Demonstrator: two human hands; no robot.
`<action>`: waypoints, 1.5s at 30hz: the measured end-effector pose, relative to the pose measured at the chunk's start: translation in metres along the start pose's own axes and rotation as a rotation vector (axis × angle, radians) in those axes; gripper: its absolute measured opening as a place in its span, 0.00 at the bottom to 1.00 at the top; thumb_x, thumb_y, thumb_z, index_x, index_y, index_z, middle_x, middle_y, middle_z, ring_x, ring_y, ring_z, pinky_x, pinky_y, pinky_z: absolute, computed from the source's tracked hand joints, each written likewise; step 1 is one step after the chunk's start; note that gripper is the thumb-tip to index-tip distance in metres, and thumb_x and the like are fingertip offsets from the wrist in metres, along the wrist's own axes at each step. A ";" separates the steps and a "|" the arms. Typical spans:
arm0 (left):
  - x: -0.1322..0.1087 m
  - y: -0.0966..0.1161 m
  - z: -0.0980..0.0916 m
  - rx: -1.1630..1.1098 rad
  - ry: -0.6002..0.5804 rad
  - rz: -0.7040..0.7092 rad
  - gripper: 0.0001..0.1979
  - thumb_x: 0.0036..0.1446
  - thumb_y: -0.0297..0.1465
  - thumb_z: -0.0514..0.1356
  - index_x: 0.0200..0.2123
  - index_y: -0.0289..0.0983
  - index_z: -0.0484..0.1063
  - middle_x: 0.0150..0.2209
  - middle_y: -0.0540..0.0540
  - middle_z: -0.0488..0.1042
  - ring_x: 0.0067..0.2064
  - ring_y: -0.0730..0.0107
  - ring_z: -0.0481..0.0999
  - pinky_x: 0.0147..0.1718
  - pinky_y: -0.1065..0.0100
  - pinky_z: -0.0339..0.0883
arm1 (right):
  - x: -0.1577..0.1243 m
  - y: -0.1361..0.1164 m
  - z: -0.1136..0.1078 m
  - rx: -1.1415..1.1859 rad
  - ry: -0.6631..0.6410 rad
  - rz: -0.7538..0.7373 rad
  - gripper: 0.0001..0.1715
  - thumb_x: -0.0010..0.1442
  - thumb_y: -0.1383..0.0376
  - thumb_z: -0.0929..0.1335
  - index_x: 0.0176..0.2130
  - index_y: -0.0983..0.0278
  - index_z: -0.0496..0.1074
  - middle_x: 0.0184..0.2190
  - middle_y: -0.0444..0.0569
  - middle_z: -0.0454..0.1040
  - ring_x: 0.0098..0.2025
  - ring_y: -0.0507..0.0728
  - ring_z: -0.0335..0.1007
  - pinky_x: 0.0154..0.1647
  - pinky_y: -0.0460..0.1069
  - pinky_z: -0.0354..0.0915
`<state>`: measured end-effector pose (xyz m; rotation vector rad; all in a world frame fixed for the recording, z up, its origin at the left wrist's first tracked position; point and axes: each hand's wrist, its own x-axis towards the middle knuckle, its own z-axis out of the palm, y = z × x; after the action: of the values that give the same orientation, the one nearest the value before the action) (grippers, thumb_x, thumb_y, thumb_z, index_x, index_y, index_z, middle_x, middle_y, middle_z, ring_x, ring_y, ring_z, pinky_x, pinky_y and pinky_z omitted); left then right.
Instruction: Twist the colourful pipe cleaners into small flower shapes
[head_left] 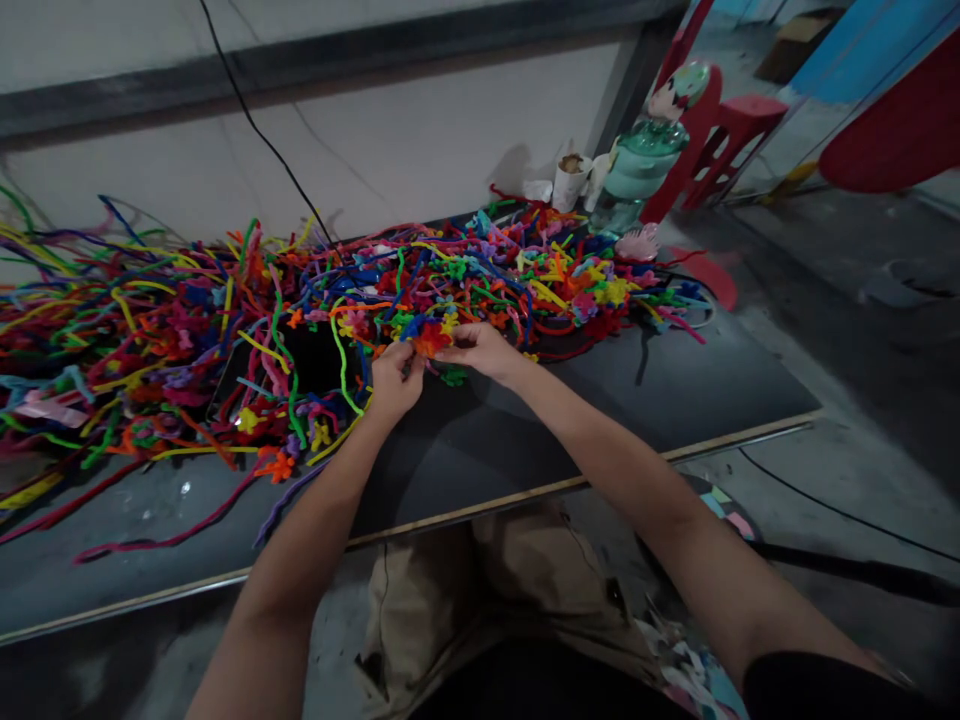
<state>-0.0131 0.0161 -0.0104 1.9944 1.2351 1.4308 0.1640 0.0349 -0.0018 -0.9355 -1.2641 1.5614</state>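
Note:
Both my hands meet over the near edge of a colourful heap of pipe cleaners [465,275]. My left hand [396,380] has its fingers closed on the left side of a fuzzy pipe-cleaner flower [431,340], which shows orange and red with blue and yellow beside it. From the right, my right hand [484,352] pinches the same flower between thumb and fingers. Fingertips partly cover the flower, so its exact shape is hard to make out. A yellow-green pipe cleaner [343,360] curves just left of my left hand.
The heap runs along the dark table [480,450] against the wall. A dark flat object [315,360] lies among the pieces. At the back right stand a large green-tinted bottle [634,175] and a paper cup [571,182]. Red stools [739,130] are beyond the table's end.

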 end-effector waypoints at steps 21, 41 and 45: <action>0.000 -0.025 0.012 -0.302 0.252 -0.342 0.21 0.52 0.50 0.63 0.27 0.36 0.73 0.22 0.50 0.71 0.19 0.80 0.61 0.17 0.74 0.54 | 0.046 -0.032 -0.076 -1.484 -0.300 -0.486 0.15 0.55 0.74 0.68 0.42 0.62 0.76 0.43 0.52 0.78 0.48 0.60 0.70 0.49 0.53 0.62; 0.001 -0.023 0.018 -0.409 0.191 -0.378 0.20 0.52 0.48 0.65 0.26 0.36 0.73 0.22 0.50 0.73 0.18 0.80 0.62 0.17 0.75 0.55 | 0.090 -0.085 -0.097 -0.842 0.094 -0.327 0.07 0.62 0.68 0.68 0.42 0.64 0.73 0.22 0.41 0.72 0.26 0.51 0.67 0.38 0.51 0.66; 0.001 -0.024 0.018 -0.393 0.170 -0.383 0.19 0.53 0.47 0.64 0.25 0.36 0.72 0.20 0.51 0.70 0.19 0.79 0.62 0.18 0.75 0.55 | 0.116 -0.102 -0.101 -0.720 0.078 -0.250 0.08 0.57 0.66 0.75 0.38 0.65 0.76 0.16 0.37 0.67 0.20 0.48 0.63 0.29 0.47 0.65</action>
<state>-0.0069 0.0324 -0.0345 1.3215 1.2093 1.5229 0.2393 0.1836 0.0767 -1.1992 -1.8504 0.8607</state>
